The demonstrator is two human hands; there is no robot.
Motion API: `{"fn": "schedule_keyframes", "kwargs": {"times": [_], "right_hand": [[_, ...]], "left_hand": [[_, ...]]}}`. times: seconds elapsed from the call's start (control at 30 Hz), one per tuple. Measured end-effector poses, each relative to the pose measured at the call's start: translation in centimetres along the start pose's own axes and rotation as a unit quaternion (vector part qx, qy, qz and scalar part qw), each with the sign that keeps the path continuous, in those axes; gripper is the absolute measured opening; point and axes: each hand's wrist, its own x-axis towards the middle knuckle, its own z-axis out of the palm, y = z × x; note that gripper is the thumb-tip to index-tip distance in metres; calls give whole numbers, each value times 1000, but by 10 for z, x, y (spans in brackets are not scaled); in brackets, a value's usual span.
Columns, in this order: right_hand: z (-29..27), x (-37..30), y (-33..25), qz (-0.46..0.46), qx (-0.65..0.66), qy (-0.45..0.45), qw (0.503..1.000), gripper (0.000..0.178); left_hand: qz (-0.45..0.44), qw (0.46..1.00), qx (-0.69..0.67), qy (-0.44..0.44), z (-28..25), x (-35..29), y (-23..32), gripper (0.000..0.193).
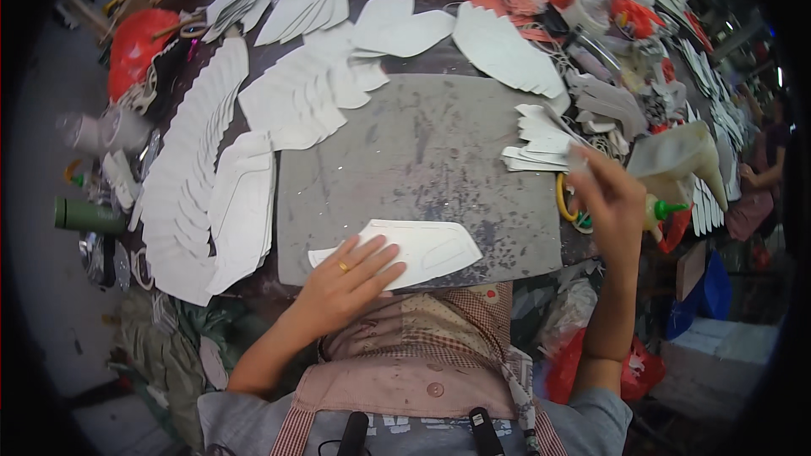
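Observation:
My left hand (351,274), with a ring on one finger, lies flat on a white cut piece (435,245) with pencil-like outlines. That piece rests at the near edge of a grey, stained board (414,143). My right hand (612,198) is raised over the board's right edge, its fingers bent and pressed together; whatever they pinch is blurred. Just left of its fingertips is a small fanned stack of narrow white pieces (541,139). Beneath the hand are a yellow-handled tool (562,194) and a bottle with a green tip (667,207).
Long overlapping rows of white pieces (182,177) cover the table's left side, with more fans (507,51) along the far edge. A dark green cylinder (84,214) stands at far left. Red bags (139,51) and clutter crowd both sides. Another person (764,173) sits at far right.

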Motion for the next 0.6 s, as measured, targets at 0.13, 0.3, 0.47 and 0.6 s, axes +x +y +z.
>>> {"fn": "schedule_keyframes", "kwargs": {"times": [0.13, 0.3, 0.47, 0.6], "right_hand": [[56, -13, -10, -32, 78, -216, 973, 20], [130, 1, -26, 80, 53, -374, 922, 18], [159, 17, -14, 137, 5, -427, 894, 22], [162, 21, -12, 165, 3, -444, 880, 21]], "left_hand": [[29, 994, 107, -6, 10, -8, 6, 47], [-72, 993, 86, 25, 20, -13, 16, 75], [-117, 987, 91, 55, 35, -16, 19, 80], [-133, 986, 81, 57, 40, -19, 20, 81]]}}
